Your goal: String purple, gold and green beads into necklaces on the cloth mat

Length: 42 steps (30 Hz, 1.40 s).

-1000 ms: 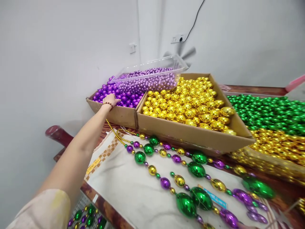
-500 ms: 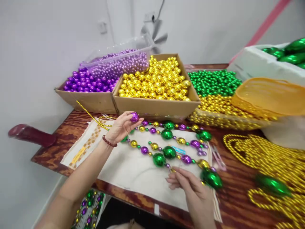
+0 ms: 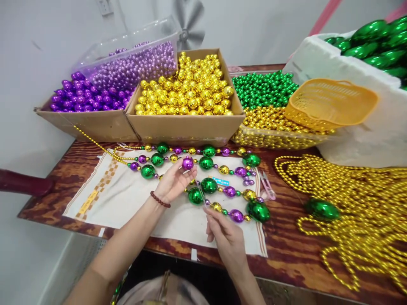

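My left hand (image 3: 176, 181) pinches a shiny purple bead (image 3: 187, 163) above the white towel (image 3: 124, 212). My right hand (image 3: 226, 233) is closed on a thin clear cord (image 3: 201, 191), whose upper end reaches the fingers of the left hand near the bead. Whether the cord passes through the bead I cannot make out. Below and beyond the hands lie strands of purple, gold and green beads, with a large green bead (image 3: 195, 196) close to the cord. Another big green bead (image 3: 258, 211) ends a strand at the right.
Behind the towel stand boxes of purple beads (image 3: 92, 98) and gold beads (image 3: 190, 95). Small green beads (image 3: 263, 89) and a yellow basket (image 3: 333, 103) are further right. Pink-handled snips (image 3: 267, 186) lie beside the towel, near piled gold bead chains (image 3: 359, 199).
My right hand has moved up and left toward my left hand, and the clear cord now shows stretched between them. The purple bead stays in my left hand. The view has shifted.
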Motion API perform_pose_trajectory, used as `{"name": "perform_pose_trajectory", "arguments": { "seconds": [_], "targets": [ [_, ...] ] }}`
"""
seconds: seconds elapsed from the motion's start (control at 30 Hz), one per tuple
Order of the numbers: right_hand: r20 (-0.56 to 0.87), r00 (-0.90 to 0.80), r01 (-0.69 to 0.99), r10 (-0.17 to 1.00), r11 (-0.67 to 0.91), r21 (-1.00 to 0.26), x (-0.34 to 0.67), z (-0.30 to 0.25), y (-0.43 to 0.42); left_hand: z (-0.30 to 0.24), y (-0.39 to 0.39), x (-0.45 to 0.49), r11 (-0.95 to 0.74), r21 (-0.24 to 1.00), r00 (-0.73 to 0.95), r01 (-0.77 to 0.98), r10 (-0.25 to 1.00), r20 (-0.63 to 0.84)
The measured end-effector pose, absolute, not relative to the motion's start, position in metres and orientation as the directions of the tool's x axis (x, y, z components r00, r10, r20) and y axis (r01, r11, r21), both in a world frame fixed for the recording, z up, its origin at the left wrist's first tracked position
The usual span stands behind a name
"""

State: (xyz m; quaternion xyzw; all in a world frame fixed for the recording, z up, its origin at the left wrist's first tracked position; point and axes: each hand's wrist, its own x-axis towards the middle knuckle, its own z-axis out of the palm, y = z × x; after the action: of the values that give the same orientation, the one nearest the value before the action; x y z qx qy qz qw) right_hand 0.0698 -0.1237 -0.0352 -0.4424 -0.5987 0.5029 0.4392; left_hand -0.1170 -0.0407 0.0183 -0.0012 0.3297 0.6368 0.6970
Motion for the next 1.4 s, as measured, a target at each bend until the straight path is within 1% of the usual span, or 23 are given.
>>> {"name": "perform_pose_trajectory", "arguments": {
  "seconds": [0.33, 0.53, 0.77, 0.9, 1.03, 1.17, 1.4],
  "targets": [
    [0.08, -0.225, 0.153, 0.971, 0.117, -0.981, 0.067, -0.034, -0.128, 0.025, -0.04, -0.113, 0.154, 0.39, -0.063, -0.908, 0.868, -0.492],
    [0.059, -0.211, 0.174, 0.976, 0.097, -0.98, 0.064, -0.034, -0.128, 0.024, -0.041, -0.11, 0.129, 0.416, -0.093, -0.9, 0.876, -0.474],
    [0.054, -0.199, 0.201, 0.979, 0.094, -0.975, 0.064, -0.034, -0.129, 0.02, -0.044, -0.11, 0.081, 0.468, -0.125, -0.88, 0.911, -0.393],
    [0.054, -0.191, 0.204, 0.98, 0.093, -0.975, 0.062, -0.033, -0.13, 0.02, -0.046, -0.109, 0.062, 0.475, -0.138, -0.878, 0.917, -0.375],
    [0.038, -0.18, 0.217, 0.983, 0.077, -0.973, 0.06, -0.033, -0.132, 0.02, -0.047, -0.107, 0.041, 0.51, -0.171, -0.859, 0.916, -0.363],
    [0.037, -0.165, 0.231, 0.986, 0.075, -0.97, 0.06, -0.032, -0.133, 0.022, -0.046, -0.105, 0.043, 0.512, -0.193, -0.858, 0.896, -0.399],
    [0.055, -0.176, 0.221, 0.983, 0.094, -0.971, 0.059, -0.029, -0.132, 0.027, -0.042, -0.102, 0.082, 0.413, -0.16, -0.907, 0.84, -0.519]
  ]
}}
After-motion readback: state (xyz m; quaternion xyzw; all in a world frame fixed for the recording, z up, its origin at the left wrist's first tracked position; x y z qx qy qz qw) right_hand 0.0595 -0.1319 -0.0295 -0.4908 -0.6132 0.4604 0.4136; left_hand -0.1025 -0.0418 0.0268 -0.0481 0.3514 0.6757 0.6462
